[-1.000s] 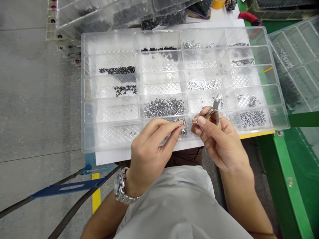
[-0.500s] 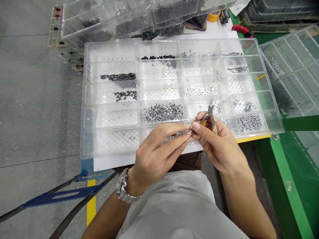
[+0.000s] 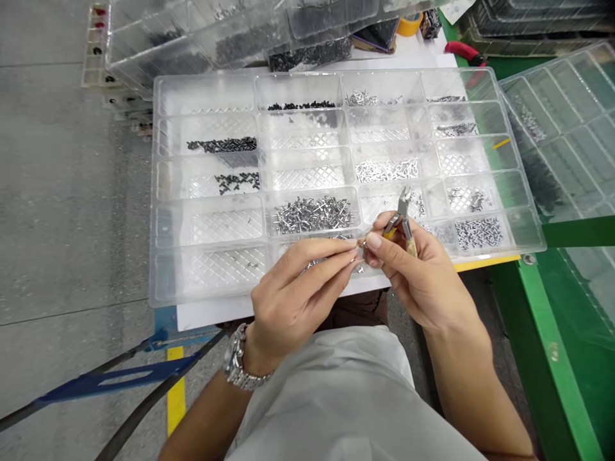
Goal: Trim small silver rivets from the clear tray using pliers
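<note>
Over the near edge of a clear compartment tray [image 3: 262,224], my two hands almost meet at the fingertips. My left hand [image 3: 302,288], with a metal watch at the wrist, pinches something too small to make out. In my right hand [image 3: 413,269] are small pliers [image 3: 402,208], jaws pointing away from me, while thumb and forefinger pinch a tiny metal piece [image 3: 364,244]. Silver screws [image 3: 314,214] fill a middle compartment beyond my left hand. Black screws [image 3: 223,145] lie in compartments on the left, and small silver parts [image 3: 479,234] at the near right.
Another clear tray [image 3: 206,48] with dark parts stands behind. A further tray [image 3: 571,128] lies at the right above a green frame [image 3: 542,346]. Orange tape [image 3: 410,24] and red-handled pliers [image 3: 465,52] are at the back. A blue bar [image 3: 125,378] is at lower left.
My left hand has moved slightly left, and its fingertips have come a little apart from my right thumb. The tray sits slightly further left in view. The small pliers remain in my right hand.
</note>
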A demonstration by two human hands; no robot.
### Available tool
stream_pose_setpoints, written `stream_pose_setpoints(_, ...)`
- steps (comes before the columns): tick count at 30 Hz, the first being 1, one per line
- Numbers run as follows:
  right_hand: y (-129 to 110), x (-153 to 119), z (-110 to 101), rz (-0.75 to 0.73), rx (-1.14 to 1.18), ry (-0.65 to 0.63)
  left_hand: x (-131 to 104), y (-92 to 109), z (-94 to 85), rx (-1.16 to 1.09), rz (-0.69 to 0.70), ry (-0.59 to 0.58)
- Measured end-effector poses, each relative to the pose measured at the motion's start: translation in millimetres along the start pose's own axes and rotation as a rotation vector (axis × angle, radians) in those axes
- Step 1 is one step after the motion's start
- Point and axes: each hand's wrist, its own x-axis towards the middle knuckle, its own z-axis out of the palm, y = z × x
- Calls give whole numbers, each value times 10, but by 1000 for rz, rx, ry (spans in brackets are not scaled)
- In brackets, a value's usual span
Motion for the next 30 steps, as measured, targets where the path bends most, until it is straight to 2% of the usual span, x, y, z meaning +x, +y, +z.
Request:
stream_pose_setpoints(8, -23, 0, 19, -2, 16, 10, 25, 8, 9, -13, 25, -40)
stream_pose_setpoints(18, -101, 19, -43, 10, 42, -9, 200, 18, 32, -15, -3, -49)
stream_pose_setpoints(22, -174, 105, -75, 22, 15, 11, 301, 10, 114, 7, -39, -35)
stream_pose_setpoints(25, -240, 118, -108, -32, -27, 67, 380, -11, 216, 19, -80, 10)
stream_pose_setpoints(28, -303, 10, -174, -44, -78, 80, 447, -41, 325, 37, -96, 45)
stream_pose_setpoints(30, -322, -107, -232, 34, -109, 20, 478, -55, 384, 46, -87, 48)
